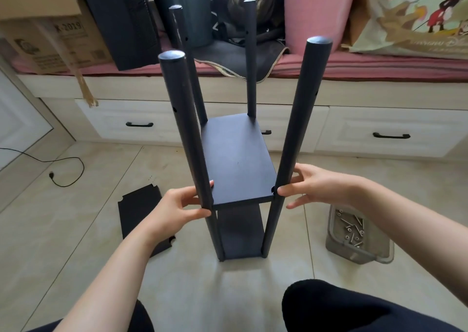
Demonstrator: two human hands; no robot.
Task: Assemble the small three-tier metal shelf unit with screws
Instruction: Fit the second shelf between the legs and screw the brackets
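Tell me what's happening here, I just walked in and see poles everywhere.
A person is putting together a small dark shelf unit on the tiled floor. Two shelves sit between the four upright poles. The left hand grips the near-left pole; the right hand holds the near-right pole at the middle shelf's corner. A third panel lies on the floor, and a tub of screws waits at right.

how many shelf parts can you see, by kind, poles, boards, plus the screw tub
Poles: 4 (nearest two and)
Fitted shelf boards: 2 (middle, bottom)
Loose shelf board on floor: 1
Tub of screws: 1
Total: 8
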